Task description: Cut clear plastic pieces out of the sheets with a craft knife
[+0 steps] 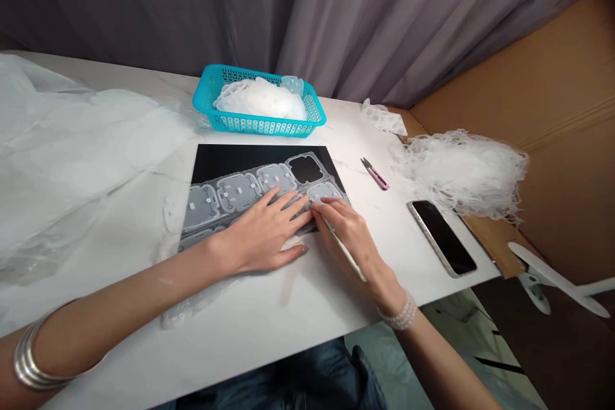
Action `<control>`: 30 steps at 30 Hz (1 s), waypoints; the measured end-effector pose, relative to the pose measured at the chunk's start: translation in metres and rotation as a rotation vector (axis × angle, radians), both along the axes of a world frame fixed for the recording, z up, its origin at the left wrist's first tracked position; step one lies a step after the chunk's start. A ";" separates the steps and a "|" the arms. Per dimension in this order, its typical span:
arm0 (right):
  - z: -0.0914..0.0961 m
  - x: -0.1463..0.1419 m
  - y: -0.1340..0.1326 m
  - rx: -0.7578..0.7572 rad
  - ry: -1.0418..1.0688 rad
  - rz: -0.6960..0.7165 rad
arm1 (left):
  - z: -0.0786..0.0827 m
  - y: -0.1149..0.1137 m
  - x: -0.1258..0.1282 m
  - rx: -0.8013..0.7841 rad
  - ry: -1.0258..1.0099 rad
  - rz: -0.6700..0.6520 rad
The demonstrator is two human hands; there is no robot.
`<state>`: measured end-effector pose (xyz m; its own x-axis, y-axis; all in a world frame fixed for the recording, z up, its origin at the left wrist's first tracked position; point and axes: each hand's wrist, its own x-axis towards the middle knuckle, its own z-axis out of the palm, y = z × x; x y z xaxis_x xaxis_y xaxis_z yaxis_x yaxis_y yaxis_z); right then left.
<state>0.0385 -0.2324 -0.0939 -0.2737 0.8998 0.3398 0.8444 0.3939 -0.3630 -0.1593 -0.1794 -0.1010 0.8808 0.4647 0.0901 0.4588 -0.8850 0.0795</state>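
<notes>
My left hand [269, 230] lies flat with fingers spread on a translucent sheet of moulded, rounded-square pieces [239, 192], pressing it against a black board [235, 157]. In my right hand [353, 230] is a slim white pen-like tool [346, 253], gripped near its lower end. Its tip is hidden behind the fingers, beside the left fingertips, at the lower edge of one moulded piece [323, 192]. Just above this piece, the sheet has a rounded-square hole showing the black board beneath. The sheet's left end hangs past the board onto the white table.
Behind the board stands a turquoise basket [204, 99] with translucent pieces inside. To the right are pink-handled thread snips [375, 174], a phone [442, 238], a heap of stringy white offcuts [466, 173] and a cardboard wall [538, 83]. Clear plastic sheeting [96, 134] covers the left side.
</notes>
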 end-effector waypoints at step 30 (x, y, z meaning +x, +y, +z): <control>0.065 0.171 -0.031 0.029 1.279 -0.526 | -0.002 0.005 0.005 -0.303 -0.329 0.164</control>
